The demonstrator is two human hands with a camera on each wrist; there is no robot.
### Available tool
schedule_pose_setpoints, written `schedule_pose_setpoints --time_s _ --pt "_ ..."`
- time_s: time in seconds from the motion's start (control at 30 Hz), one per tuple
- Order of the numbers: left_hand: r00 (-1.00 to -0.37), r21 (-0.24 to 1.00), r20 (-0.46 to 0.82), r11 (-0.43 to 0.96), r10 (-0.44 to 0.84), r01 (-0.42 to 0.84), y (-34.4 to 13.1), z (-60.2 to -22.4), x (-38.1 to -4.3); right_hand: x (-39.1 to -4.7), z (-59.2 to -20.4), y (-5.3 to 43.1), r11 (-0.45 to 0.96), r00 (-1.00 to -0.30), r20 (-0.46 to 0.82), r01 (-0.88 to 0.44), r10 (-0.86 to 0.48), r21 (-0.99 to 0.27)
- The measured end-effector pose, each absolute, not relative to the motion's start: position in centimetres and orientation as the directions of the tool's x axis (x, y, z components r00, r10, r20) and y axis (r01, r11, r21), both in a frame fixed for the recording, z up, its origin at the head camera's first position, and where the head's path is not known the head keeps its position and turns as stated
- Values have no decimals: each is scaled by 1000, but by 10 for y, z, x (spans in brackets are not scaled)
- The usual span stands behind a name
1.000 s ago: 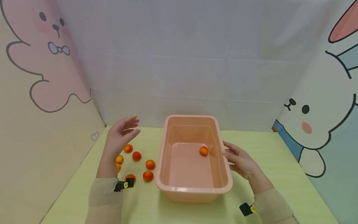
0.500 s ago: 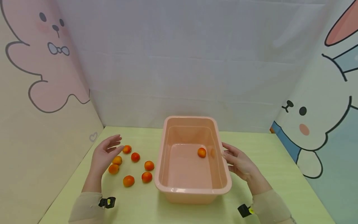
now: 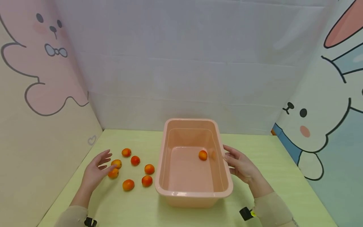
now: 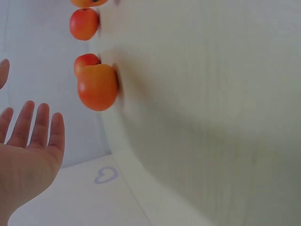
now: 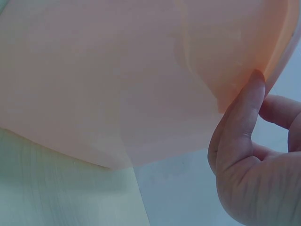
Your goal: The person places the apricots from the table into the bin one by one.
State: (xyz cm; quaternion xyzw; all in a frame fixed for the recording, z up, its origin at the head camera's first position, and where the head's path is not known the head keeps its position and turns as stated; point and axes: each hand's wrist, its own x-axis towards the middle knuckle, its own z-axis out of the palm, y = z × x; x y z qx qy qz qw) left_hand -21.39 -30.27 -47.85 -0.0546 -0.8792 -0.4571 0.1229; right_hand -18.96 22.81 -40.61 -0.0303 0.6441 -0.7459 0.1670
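Note:
My left hand [image 3: 95, 170] hovers over the left side of the table beside two yellow-orange fruits, fingers relaxed and spread, holding nothing. Its thumb overlaps the nearer yellow-orange fruit [image 3: 113, 173] in the head view. In the left wrist view the left hand [image 4: 30, 155] stands apart from an orange-red round fruit [image 4: 97, 88]. My right hand [image 3: 242, 165] holds the right rim of a pink plastic tub [image 3: 194, 194]. Up close in the right wrist view, fingers of the right hand [image 5: 258, 174] bend at the tub's edge. One orange fruit [image 3: 202, 155] lies inside the tub.
Other small orange and red fruits lie loose between my left hand and the tub, among them a red one [image 3: 135, 160] and an orange one [image 3: 128, 185]. The pale green table [image 3: 283, 176] meets a white backdrop [image 3: 158, 78] at its far edge.
My left hand has moved left and down, from above the fruits' far side to beside the yellow-orange ones. My right hand stays at the tub's rim. The whole head view has shifted slightly.

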Motion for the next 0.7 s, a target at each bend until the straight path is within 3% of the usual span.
schedule_pose_setpoints --time_s 0.7 --pt "-979 752 191 651 -64 104 -303 -520 -207 -190 -406 229 -114 -940 -165 207 -298 -972"
